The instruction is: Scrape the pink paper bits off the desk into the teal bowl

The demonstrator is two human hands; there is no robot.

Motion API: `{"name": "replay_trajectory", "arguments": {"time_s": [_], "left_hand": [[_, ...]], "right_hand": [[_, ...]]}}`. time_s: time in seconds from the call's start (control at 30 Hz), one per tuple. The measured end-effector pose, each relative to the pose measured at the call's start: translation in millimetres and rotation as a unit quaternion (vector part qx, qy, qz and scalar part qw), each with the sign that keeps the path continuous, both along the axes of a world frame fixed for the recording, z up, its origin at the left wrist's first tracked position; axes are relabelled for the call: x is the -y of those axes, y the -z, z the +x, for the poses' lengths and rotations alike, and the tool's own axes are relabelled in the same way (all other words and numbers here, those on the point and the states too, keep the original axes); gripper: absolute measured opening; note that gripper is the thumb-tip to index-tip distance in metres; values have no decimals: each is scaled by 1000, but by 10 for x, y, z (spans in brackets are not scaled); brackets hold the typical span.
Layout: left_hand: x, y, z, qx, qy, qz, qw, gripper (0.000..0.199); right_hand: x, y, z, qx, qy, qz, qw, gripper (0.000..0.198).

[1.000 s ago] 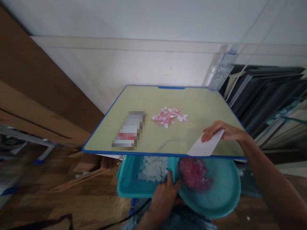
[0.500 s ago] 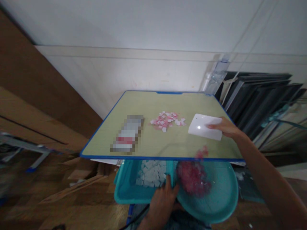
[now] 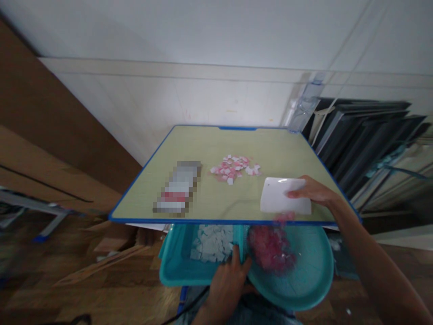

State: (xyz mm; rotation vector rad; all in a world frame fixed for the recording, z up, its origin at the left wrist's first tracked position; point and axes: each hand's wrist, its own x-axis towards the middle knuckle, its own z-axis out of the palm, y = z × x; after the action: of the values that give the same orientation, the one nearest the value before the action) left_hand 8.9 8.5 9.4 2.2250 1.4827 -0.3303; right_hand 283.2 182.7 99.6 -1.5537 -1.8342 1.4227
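Note:
My right hand grips a white plastic scraper sheet between thumb and fingers, low over the right front of the table. By its lower edge, a small clump of pink pieces lies at the table's front edge. My left hand is closed over the adjoining rims of a teal rectangular basket and a round teal tray. White square chips lie in the basket; a pink heap lies in the tray. Mixed pink and white pieces are scattered mid-table.
The blue-edged, pale yellow table stands against a white wall. A blurred-out flat object lies on its left. A clear plastic bottle stands at the back right corner, beside dark stacked panels. Cardboard lies on the floor at left.
My right hand has drawn the white sheet toward the table's front edge, near the pink clump. My left hand stays on the rims. The view has shifted slightly.

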Motion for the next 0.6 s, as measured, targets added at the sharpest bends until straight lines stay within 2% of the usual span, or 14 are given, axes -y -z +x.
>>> {"name": "replay_trajectory", "arguments": {"time_s": [0.13,0.37,0.6], "left_hand": [[7,11,-6,-1,0,5,1000,61],[26,36,-7,9,4,37,999,61],[16,25,-8,14,4,32,999,60]], "right_hand": [[122,-19,-26,7,-13,-3,1000,34],[255,-47,-47,-13,28,22,999,34],[536,-140,-31,61,58,82,993,29]]}}
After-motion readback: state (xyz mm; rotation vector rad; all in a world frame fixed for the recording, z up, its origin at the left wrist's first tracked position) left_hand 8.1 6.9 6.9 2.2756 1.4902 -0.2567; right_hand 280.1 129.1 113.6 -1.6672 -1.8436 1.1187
